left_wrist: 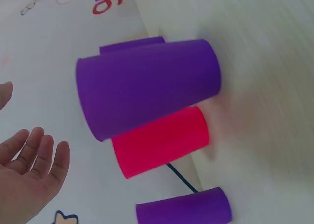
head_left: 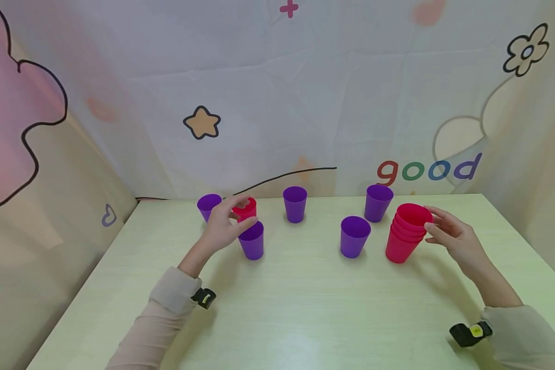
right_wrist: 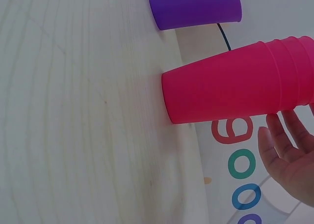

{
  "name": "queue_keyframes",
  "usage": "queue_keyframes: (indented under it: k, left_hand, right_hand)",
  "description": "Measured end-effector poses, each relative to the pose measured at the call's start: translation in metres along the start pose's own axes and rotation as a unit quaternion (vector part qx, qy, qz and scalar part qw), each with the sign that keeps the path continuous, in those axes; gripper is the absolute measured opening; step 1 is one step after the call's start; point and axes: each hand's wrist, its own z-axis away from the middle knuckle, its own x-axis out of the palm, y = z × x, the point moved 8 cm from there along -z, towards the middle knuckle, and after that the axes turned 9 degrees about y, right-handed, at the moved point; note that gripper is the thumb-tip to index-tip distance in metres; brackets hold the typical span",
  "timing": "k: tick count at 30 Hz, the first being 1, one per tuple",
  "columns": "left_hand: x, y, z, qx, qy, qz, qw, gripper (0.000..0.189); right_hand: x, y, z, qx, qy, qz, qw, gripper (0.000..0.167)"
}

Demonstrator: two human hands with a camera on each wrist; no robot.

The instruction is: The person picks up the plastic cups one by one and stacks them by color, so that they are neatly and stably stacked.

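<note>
1. red stack (head_left: 400, 247): one; number of nested cups unclear.
2. lone red cup (head_left: 247, 213): one, left of the stack.
3. purple cups (head_left: 295, 206): five, left of the stack.
4. hands (head_left: 459, 244): two, one either side of the stack.
5. black wrist devices (head_left: 465, 335): two, likewise.

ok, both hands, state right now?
Left hand: open, holding nothing.
Right hand: at the red stack; can't tell whether it grips.

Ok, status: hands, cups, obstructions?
Left hand empty, near single red cup. Right hand at red stack. Purple cup partly hiding single red cup.
</note>
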Motion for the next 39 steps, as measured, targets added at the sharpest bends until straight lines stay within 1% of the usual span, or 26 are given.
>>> queue_keyframes:
  k: [2,8,16,23,27,33,35,39]
  left_hand:
    - [-0.001,-0.009,-0.002,-0.01,0.004,-0.009,0.9999,0.052]
    - [-0.003,-0.034,-0.008,-0.059,0.009,-0.034,0.9976,0.053]
    - [0.001,-0.053,-0.015,-0.091,0.001,-0.062,0.9939,0.057]
    - [0.007,-0.072,-0.019,-0.139,-0.009,-0.085,0.9866,0.062]
    - [0.01,-0.078,-0.02,-0.156,-0.012,-0.098,0.9827,0.063]
    - [0.013,-0.081,-0.022,-0.159,-0.006,-0.102,0.9821,0.066]
    - [0.014,-0.083,-0.023,-0.158,-0.006,-0.102,0.9822,0.067]
    - [0.016,-0.087,-0.023,-0.167,-0.008,-0.102,0.9807,0.068]
  right_hand:
    - [-0.001,0.001,0.0,0.001,0.0,0.001,1.0,0.044]
    - [-0.002,0.002,0.0,0.004,0.003,0.015,0.9999,0.046]
    - [-0.002,0.002,0.0,-0.003,0.003,0.015,0.9999,0.045]
    - [-0.001,0.0,-0.001,-0.004,0.001,0.002,1.0,0.043]
    - [-0.001,-0.001,-0.001,-0.007,-0.001,-0.002,1.0,0.043]
    - [-0.001,-0.001,-0.001,-0.005,-0.002,-0.006,1.0,0.042]
    - [-0.001,0.0,-0.001,-0.002,-0.002,0.0,1.0,0.043]
    - [-0.002,0.002,-0.001,0.002,0.002,0.024,0.9997,0.046]
